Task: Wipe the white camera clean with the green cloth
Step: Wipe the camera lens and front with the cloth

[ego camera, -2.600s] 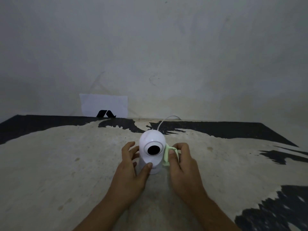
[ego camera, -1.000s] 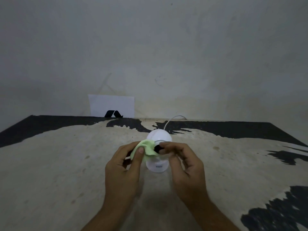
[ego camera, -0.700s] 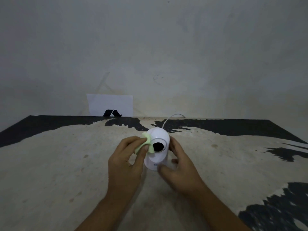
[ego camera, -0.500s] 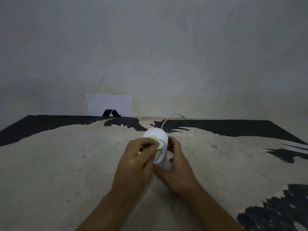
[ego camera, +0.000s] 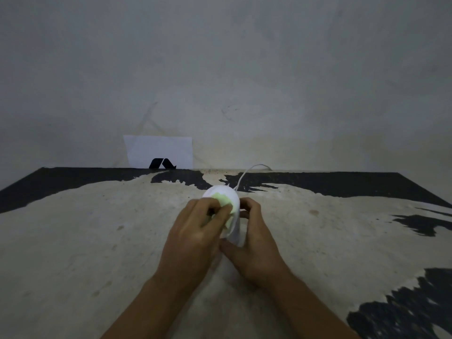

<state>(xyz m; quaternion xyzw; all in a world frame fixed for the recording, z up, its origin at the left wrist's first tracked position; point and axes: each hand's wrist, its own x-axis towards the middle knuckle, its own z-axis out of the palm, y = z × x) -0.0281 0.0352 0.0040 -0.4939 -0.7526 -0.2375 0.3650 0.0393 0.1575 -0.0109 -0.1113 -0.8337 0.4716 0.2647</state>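
The white camera (ego camera: 234, 195) stands upright near the middle of the worn table (ego camera: 73, 241), its front and lens hidden by my fingers. My left hand (ego camera: 195, 231) presses the small green cloth (ego camera: 223, 201) against the camera's rounded head. My right hand (ego camera: 254, 243) grips the camera's body and base from the right, thumb low in front, fingers curled behind. A thin white cable (ego camera: 247, 172) runs from the camera's back toward the wall.
A white sheet of paper with a black mark (ego camera: 159, 152) leans against the grey wall at the table's far edge, left of the cable. The tabletop is beige with black patches along the far edge and at the right.
The cloth passed from my right hand to my left. My left hand slid it from the camera's left side across the front, covering the lens. My right hand dropped to grip the base.
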